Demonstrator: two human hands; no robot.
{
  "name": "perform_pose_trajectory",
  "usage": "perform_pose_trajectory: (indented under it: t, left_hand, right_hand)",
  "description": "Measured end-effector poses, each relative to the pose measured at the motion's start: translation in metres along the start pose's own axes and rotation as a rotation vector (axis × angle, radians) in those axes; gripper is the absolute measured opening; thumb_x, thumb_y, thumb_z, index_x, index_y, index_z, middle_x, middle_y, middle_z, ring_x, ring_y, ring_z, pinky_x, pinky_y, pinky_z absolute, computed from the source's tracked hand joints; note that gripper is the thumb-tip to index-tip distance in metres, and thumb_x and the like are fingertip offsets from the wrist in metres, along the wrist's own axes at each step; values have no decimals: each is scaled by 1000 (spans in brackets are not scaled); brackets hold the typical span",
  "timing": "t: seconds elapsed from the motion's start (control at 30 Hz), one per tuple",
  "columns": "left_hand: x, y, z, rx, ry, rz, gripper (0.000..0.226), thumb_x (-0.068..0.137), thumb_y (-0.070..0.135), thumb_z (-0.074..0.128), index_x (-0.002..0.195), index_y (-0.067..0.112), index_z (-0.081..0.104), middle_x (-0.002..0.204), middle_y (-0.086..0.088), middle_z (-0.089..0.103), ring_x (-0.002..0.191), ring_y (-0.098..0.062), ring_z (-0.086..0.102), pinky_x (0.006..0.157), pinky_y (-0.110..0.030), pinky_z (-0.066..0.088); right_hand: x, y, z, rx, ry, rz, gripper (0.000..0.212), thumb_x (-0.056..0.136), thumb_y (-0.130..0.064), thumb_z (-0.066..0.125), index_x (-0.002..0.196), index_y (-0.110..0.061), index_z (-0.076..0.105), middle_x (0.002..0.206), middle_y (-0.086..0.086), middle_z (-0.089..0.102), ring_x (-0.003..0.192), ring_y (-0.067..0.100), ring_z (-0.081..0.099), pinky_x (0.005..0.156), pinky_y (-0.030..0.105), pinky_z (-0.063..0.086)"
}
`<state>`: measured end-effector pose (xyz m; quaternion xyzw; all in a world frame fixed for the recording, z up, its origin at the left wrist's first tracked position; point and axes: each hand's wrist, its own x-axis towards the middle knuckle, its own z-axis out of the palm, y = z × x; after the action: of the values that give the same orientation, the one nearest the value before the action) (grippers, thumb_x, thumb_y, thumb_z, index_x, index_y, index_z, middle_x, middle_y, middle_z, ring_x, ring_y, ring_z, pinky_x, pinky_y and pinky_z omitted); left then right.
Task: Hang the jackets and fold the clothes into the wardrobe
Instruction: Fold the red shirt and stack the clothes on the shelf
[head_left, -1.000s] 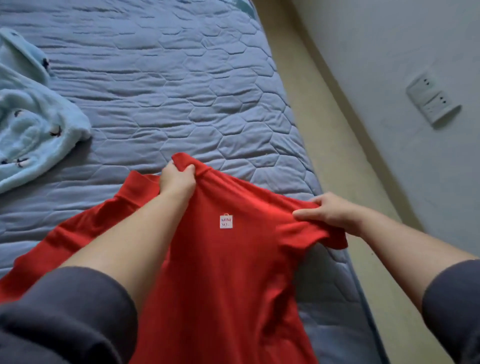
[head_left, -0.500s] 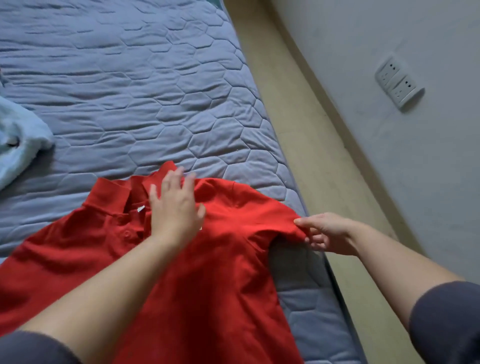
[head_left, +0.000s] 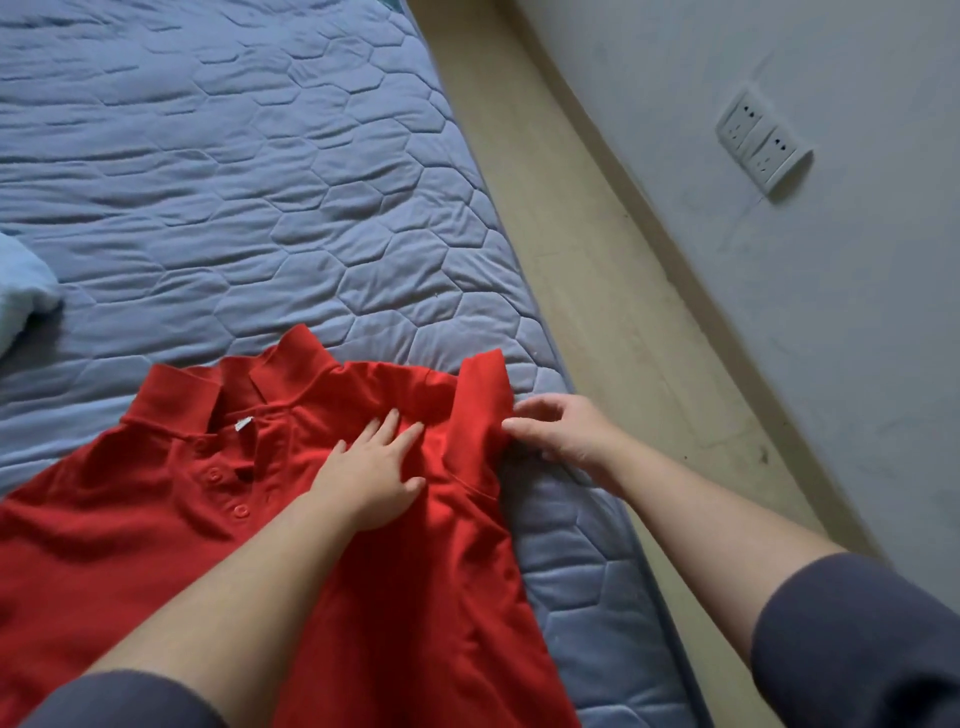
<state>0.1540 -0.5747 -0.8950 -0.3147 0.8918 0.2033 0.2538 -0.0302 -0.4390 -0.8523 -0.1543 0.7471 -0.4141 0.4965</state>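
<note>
Both hands are on the shirt (head_left: 130, 530), spread front-up on the bed (head_left: 260, 197) across the lower half of the frame. My left hand (head_left: 371, 470) presses flat on the chest, fingers straight; my right hand (head_left: 563, 431) pinches the sleeve (head_left: 480, 405) at centre right.

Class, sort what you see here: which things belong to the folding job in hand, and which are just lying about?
In the job: red polo shirt; left hand, flat on it; right hand, pinching its sleeve; quilted bed underneath.
Lying about: light blue cloth at the left edge; wall sockets.
</note>
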Motion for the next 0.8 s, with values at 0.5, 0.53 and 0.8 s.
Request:
perform_pose_trajectory:
  t: [0.5, 0.53, 0.8]
  left_hand:
    - [-9, 24, 5, 16, 223, -88, 83, 85, 73, 32, 151, 27, 11, 160, -9, 0, 147, -27, 4, 113, -52, 14]
    - [-7, 30, 2, 12, 363, -47, 72, 90, 63, 36, 148, 23, 23, 159, -10, 12, 146, -26, 12, 112, -50, 19]
    - [48, 45, -40, 195, 411, 152, 50, 94, 38, 48, 141, 26, 35, 138, 0, 44, 137, -20, 31, 114, -52, 13]
  right_hand:
    - [-33, 35, -23, -288, -141, 36, 9, 98, -13, 48, 90, -10, 48, 67, 8, 58, 52, 18, 53, 44, 21, 41]
    - [-25, 29, -21, -262, -73, 19, 10, 97, -23, 52, 92, -14, 54, 71, 5, 59, 54, 15, 52, 43, 18, 39]
    - [-4, 56, 6, -189, 226, 186, 33, 79, -21, 74, 107, -7, 67, 111, 15, 67, 102, 26, 64, 92, 35, 50]
